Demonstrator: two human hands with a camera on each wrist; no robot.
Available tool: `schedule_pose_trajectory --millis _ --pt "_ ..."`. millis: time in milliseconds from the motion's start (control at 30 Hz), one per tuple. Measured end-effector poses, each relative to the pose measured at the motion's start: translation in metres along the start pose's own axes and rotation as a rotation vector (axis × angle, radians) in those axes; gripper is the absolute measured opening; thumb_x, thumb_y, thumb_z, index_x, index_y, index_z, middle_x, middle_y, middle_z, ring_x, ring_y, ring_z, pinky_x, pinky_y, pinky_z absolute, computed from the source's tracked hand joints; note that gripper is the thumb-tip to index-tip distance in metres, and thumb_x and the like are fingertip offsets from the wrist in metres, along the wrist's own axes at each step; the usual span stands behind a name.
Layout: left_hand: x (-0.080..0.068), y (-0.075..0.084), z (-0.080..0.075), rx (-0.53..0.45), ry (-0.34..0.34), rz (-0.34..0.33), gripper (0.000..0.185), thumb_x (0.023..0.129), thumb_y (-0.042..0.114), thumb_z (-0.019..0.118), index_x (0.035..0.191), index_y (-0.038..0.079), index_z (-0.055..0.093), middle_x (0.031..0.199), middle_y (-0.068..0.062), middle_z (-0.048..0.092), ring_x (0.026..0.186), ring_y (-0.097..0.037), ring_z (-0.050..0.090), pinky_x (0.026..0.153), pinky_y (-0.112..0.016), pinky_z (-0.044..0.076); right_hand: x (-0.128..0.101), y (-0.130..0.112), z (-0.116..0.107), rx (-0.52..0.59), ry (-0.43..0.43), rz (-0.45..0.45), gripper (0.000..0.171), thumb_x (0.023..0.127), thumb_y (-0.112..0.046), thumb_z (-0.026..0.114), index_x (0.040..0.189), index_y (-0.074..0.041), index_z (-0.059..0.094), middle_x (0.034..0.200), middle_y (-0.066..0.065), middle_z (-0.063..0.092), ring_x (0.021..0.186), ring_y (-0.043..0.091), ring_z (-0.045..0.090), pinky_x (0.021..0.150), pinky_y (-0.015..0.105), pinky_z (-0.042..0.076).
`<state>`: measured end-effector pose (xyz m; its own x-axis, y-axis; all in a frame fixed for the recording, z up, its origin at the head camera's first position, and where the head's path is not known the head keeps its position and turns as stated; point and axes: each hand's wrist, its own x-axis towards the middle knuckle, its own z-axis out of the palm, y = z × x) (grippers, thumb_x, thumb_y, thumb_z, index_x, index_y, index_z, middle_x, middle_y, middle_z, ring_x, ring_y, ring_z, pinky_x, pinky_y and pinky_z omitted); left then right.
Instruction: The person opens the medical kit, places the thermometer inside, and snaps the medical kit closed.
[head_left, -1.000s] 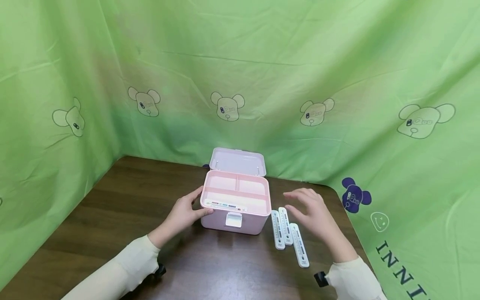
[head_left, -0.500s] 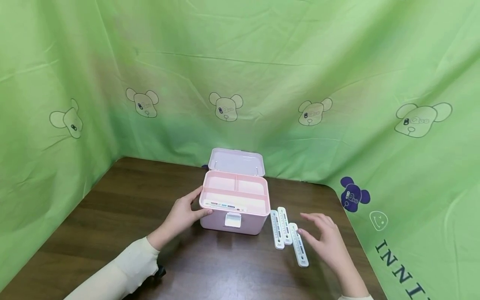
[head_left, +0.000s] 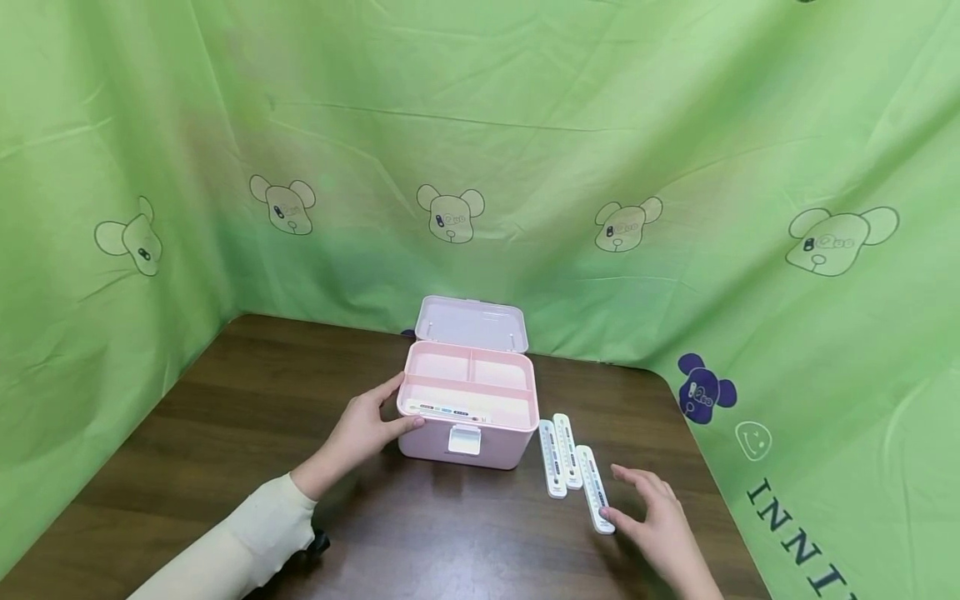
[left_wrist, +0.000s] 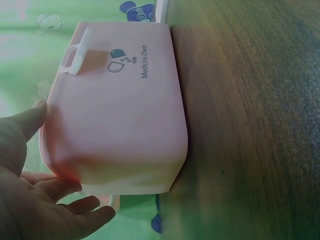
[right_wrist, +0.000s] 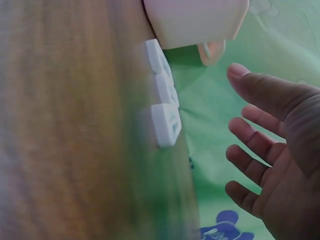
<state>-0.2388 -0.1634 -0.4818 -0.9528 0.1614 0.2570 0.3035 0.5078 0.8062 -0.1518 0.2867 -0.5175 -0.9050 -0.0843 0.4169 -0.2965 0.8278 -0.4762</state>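
A pink medicine chest stands upright with its pale lid tipped back. Inside its top tray, a white strip thermometer lies along the front wall. My left hand holds the chest's left front corner, thumb at the front rim and fingers along the side. Three more thermometers lie right of the chest: one nearest it, one beside that, and one closer to me. Over the closest one's right side hovers my right hand, thumb and fingers spread apart, holding nothing.
A brown wooden table carries everything. Green cloth printed with bear faces hangs behind and along both sides. Dividers split the chest's tray into a long front compartment and two rear ones.
My right hand has moved away from the chest, toward me and slightly right, down to the near end of the closest thermometer. The left hand keeps its place on the chest.
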Motion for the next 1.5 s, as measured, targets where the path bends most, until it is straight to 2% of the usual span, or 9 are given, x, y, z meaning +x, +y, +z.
schedule_pose_trajectory --millis 267,433,567,833,967,1133,1267,1500 --pt "0.0 0.001 0.001 -0.007 0.011 0.0 0.088 0.083 0.043 0.085 0.153 0.004 0.047 0.151 -0.012 0.054 0.14 -0.028 0.05 0.112 -0.051 0.043 -0.012 0.002 0.005 -0.007 -0.065 0.074 0.07 0.072 -0.025 0.094 0.132 -0.004 0.066 0.127 0.013 0.067 0.117 0.035 0.056 0.096 0.045 0.038" --pt "0.0 0.003 0.001 -0.004 0.012 -0.003 0.087 0.084 0.042 0.085 0.152 0.003 0.047 0.151 -0.012 0.053 0.141 -0.028 0.05 0.113 -0.051 0.043 -0.016 0.004 0.006 0.003 -0.098 0.115 0.074 0.072 -0.03 0.094 0.134 -0.003 0.064 0.128 0.015 0.067 0.12 0.038 0.056 0.099 0.054 0.04" --pt "-0.001 0.006 -0.001 -0.009 0.009 -0.004 0.086 0.084 0.04 0.085 0.152 0.003 0.047 0.151 -0.012 0.053 0.141 -0.028 0.049 0.113 -0.051 0.042 -0.018 0.009 0.009 0.002 -0.139 0.17 0.079 0.071 -0.035 0.093 0.136 -0.003 0.062 0.126 0.016 0.067 0.123 0.04 0.054 0.1 0.061 0.037" --pt "-0.001 0.007 -0.001 -0.006 0.005 -0.014 0.085 0.084 0.038 0.085 0.152 0.003 0.047 0.151 -0.013 0.053 0.141 -0.028 0.049 0.113 -0.051 0.043 -0.02 0.012 0.019 -0.104 -0.153 0.223 0.084 0.066 -0.046 0.094 0.133 -0.004 0.065 0.106 0.001 0.069 0.103 0.026 0.059 0.083 0.047 0.034" --pt "-0.001 0.008 -0.002 -0.007 0.001 -0.027 0.085 0.084 0.038 0.085 0.152 0.004 0.047 0.151 -0.013 0.053 0.141 -0.028 0.049 0.113 -0.051 0.043 -0.02 0.008 0.02 -0.135 -0.145 0.236 0.078 0.067 -0.048 0.093 0.128 -0.006 0.068 0.1 0.0 0.068 0.099 0.025 0.058 0.079 0.046 0.033" --pt "-0.001 0.009 -0.002 -0.007 0.0 -0.03 0.084 0.084 0.036 0.085 0.152 0.003 0.048 0.151 -0.013 0.052 0.141 -0.028 0.049 0.112 -0.052 0.043 -0.019 0.005 0.021 -0.137 -0.126 0.259 0.063 0.069 -0.045 0.092 0.119 -0.011 0.073 0.095 -0.004 0.067 0.094 0.022 0.058 0.076 0.044 0.032" --pt "-0.001 0.009 -0.002 -0.003 -0.001 -0.029 0.084 0.084 0.036 0.085 0.152 0.003 0.048 0.151 -0.013 0.053 0.141 -0.027 0.049 0.112 -0.051 0.044 -0.019 0.005 0.02 -0.144 -0.135 0.305 0.052 0.073 -0.042 0.091 0.113 -0.013 0.075 0.091 -0.005 0.068 0.092 0.021 0.059 0.076 0.044 0.032" --pt "-0.002 0.009 -0.002 -0.002 -0.002 -0.024 0.083 0.085 0.036 0.085 0.152 0.003 0.048 0.15 -0.014 0.053 0.141 -0.028 0.049 0.112 -0.052 0.043 -0.017 0.008 0.018 -0.12 -0.148 0.4 0.045 0.076 -0.041 0.088 0.109 -0.013 0.076 0.091 -0.004 0.073 0.092 0.024 0.064 0.076 0.047 0.034"
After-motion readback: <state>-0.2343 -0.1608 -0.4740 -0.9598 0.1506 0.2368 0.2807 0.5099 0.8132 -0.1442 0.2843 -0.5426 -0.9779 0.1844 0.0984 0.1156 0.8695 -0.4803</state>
